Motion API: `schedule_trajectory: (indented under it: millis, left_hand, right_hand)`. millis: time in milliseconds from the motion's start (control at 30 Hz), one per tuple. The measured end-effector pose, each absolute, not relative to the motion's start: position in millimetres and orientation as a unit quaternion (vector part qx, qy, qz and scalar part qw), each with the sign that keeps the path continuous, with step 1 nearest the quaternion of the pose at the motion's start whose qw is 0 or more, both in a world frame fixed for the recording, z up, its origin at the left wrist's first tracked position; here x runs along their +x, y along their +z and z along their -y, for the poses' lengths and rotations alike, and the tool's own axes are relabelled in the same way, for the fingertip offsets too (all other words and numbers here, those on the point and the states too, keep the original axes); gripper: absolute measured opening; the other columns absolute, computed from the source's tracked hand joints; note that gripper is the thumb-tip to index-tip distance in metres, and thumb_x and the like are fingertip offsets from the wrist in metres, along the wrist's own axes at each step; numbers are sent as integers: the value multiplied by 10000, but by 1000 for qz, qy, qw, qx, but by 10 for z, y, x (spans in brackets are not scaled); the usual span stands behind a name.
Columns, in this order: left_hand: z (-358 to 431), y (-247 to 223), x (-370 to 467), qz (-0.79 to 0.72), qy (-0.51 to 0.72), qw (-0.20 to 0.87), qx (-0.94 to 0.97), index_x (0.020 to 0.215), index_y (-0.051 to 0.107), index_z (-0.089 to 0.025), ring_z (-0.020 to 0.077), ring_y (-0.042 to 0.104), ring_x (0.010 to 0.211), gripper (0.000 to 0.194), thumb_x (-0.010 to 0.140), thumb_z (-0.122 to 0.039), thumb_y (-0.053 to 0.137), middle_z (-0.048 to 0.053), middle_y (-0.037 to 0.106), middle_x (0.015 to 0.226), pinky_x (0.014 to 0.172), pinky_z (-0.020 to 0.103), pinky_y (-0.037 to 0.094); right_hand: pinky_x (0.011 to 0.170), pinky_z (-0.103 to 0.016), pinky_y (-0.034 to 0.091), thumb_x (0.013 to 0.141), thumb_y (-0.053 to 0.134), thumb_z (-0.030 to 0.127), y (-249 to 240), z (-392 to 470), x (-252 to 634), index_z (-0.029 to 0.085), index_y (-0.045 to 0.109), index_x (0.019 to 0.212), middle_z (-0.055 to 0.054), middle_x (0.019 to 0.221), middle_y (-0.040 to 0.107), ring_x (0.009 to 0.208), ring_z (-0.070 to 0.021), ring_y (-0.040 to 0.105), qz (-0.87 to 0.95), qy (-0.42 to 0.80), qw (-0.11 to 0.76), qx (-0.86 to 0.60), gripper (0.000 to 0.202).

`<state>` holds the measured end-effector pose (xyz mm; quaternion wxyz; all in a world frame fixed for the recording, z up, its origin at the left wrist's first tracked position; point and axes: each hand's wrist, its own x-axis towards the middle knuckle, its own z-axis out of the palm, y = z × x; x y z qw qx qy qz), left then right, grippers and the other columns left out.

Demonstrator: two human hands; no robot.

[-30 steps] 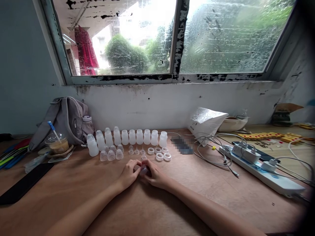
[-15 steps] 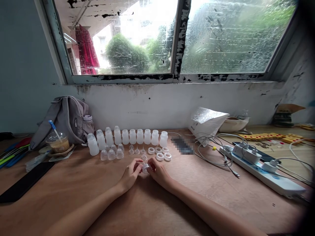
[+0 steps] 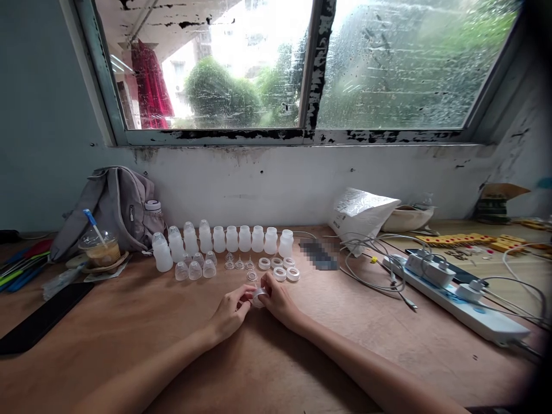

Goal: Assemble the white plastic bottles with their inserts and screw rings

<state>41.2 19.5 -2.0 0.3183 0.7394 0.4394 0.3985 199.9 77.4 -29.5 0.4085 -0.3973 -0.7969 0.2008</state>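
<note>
Near the middle of the brown table, my right hand point(image 3: 278, 302) grips a white ring with a clear nipple piece point(image 3: 259, 297). The fingertips of my left hand point(image 3: 230, 310) touch its left side. Just beyond my hands lies one clear nipple point(image 3: 252, 276), with more nipples point(image 3: 240, 264) behind it. White rings point(image 3: 280, 273) sit to the right of these. Clear domed caps point(image 3: 195, 270) stand to the left. Farther back is a row of frosted bottles point(image 3: 245, 239); the leftmost ones wear caps, the others are uncapped.
At the left are a grey backpack point(image 3: 123, 210), a drink cup point(image 3: 101, 250) and a black flat object point(image 3: 45, 316). To the right lie tangled cables point(image 3: 371, 270), a white power strip point(image 3: 457, 299) and a silvery bag point(image 3: 362, 213).
The ring and nipple piece has shifted slightly right and tilted. My left fingers have loosened around it, and my left hand has turned a little.
</note>
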Motion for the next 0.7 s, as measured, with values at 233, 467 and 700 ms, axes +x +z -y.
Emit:
schedule_trajectory:
  millis: [233,467,700]
  left_hand:
    - [-172,-57,448,-449,386,270,759,1043,532,-217,158,572,880,269,789,-236,445,39,612,999,680,234,472]
    - [-176,-84,428,-491,356,162,779,912,530,-208,156,565,757,225,691,-240,563,10,607,808,677,245,451]
    - [-334,-53,234,-487,384,145,771,853,538,-197,126,551,698,155,736,-146,451,1,600,778,613,211,425]
  right_hand:
    - [469,-193,282,618,440,83,-319,-802,2004,203,414,766,65,557,381,497,-103,376,799,194,408,-397,193]
    - [536,-197,352,660,421,47,-312,-708,2021,201,457,886,31,652,505,572,-106,458,845,194,371,-332,275]
    - [612,-222,417,750,496,155,-153,-584,2075,210,441,1074,-15,815,544,650,-112,494,873,229,347,-256,334]
